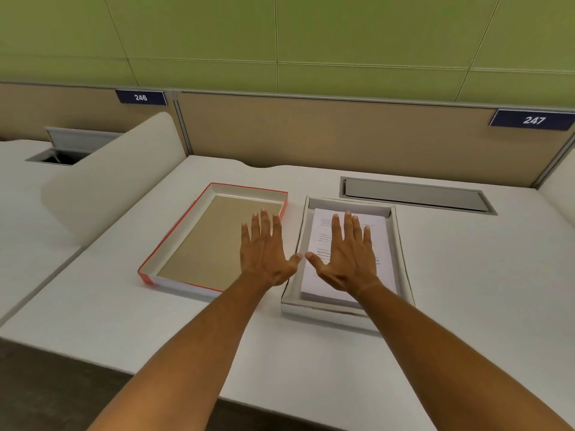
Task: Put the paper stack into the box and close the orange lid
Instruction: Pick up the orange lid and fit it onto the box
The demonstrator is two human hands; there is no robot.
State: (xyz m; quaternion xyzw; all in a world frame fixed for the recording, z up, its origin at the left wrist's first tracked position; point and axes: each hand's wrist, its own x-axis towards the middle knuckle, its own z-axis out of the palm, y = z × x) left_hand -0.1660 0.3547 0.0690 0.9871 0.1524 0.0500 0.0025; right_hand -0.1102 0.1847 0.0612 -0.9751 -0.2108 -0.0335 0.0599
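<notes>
Head view shows the paper stack [348, 244] already in the box [401, 259]; right hand [345, 259] flat above it (maybe touching), left hand [264, 253] spread, empty, over the upturned orange lid [174, 241] beside it on the tabletop [466, 290]. Lowered askew, the lid could catch the box rim.

Paper stack [382, 244]: white printed sheets, squared up, lying flat inside the box, text face up.
Box [404, 253]: shallow, pale grey-white, rectangular, open-topped, resting on the white desk just right of the lid.
Orange lid [174, 241]: off the box, upturned beside it, orange outer walls, white inner rim, tan cardboard floor showing, set at a slight angle.
</notes>
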